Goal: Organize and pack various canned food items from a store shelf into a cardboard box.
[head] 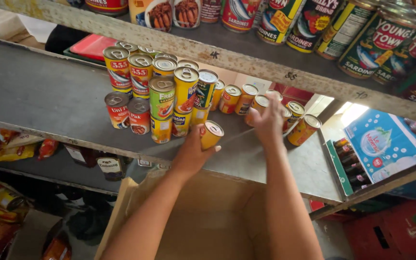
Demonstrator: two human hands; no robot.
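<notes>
Meanwhile, at a grey shelf (39, 91) stocked with tinned goods, a person reaches up with both bare arms from over an open cardboard box (208, 221). The left hand (193, 151) is closed around a small yellow can (211, 134), fingers wrapped about its side, holding it tilted just above the shelf's front edge, its pull-tab lid facing toward two o'clock. The right hand (268, 123) is stretched farther back, toward one o'clock of the held can, its fingers curled loosely over a row of orange cans (239, 98) standing at the rear of the shelf; whether it actually grips one cannot be told, since the back of the hand hides the fingertips. At eleven o'clock of the left hand stands a stacked cluster of cans (162, 98), yellow, green and red, two tiers high, with two short red cans (128, 113) at its nine o'clock side. One more orange can (304, 130) leans at three o'clock of the right hand, near the shelf's end. An upper shelf (246, 60) at twelve o'clock carries larger tins of fish. A blue carton (383, 142) lies at three o'clock, beyond the shelf's end, and snack packets (15, 151) fill the lower shelf at nine o'clock.
</notes>
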